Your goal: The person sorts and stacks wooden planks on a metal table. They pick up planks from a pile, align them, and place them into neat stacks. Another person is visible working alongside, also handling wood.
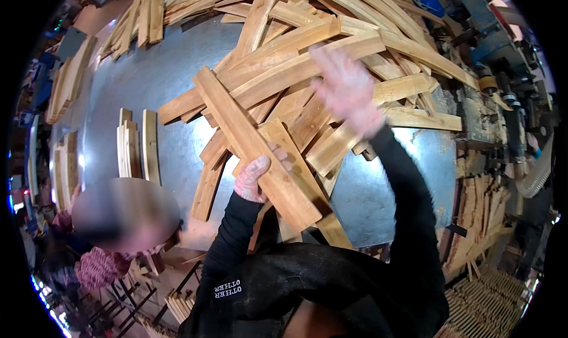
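My left hand [253, 177], in a pale pinkish glove, is closed around a wooden board [251, 139]. The thumb lies on the near side, and fingertips show past the opposite edge. This board slants from upper left to lower right, over a heap of other planks. My right hand [346, 92], blurred by motion, is raised over the heap with fingers stretched out and nothing in them. Just beyond it lies a long plank [290, 71]. Another board [293, 151] sits partly beneath the held one.
A shiny metal table [160, 60] carries the heap of planks [408, 48]. Short boards [150, 142] stand in stacks at the left. A person in a patterned sleeve [103, 266] is at the lower left. Machinery [503, 83] lines the right side, above stacked wood [476, 219].
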Motion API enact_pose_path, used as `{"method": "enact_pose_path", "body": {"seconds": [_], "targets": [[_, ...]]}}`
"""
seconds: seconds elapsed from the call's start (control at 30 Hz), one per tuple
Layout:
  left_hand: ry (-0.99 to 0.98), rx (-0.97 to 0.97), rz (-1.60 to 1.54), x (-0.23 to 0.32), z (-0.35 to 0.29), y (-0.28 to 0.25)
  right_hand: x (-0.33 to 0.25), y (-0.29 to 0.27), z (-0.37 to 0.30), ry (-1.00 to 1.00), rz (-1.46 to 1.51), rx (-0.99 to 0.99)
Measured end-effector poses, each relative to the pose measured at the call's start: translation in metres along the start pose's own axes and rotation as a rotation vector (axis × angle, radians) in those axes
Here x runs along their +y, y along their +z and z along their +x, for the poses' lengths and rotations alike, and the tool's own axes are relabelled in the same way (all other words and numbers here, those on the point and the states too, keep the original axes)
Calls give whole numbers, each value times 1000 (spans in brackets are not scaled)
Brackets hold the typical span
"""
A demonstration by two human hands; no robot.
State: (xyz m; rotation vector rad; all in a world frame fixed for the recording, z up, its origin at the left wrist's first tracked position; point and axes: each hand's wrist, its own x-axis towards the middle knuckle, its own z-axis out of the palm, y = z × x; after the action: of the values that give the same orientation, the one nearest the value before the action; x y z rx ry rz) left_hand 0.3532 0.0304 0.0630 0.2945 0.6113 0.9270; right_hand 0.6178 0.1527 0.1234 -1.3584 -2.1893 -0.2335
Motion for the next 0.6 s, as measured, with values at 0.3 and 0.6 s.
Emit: {"method": "enact_pose_path", "body": {"seconds": [0.3,0.6], "targets": [[306,421,653,-67,-85,-18,22,64,77,-113,-241,-369],[273,213,-167,-106,-58,26,-146,-71,-117,55,364,-776]]}}
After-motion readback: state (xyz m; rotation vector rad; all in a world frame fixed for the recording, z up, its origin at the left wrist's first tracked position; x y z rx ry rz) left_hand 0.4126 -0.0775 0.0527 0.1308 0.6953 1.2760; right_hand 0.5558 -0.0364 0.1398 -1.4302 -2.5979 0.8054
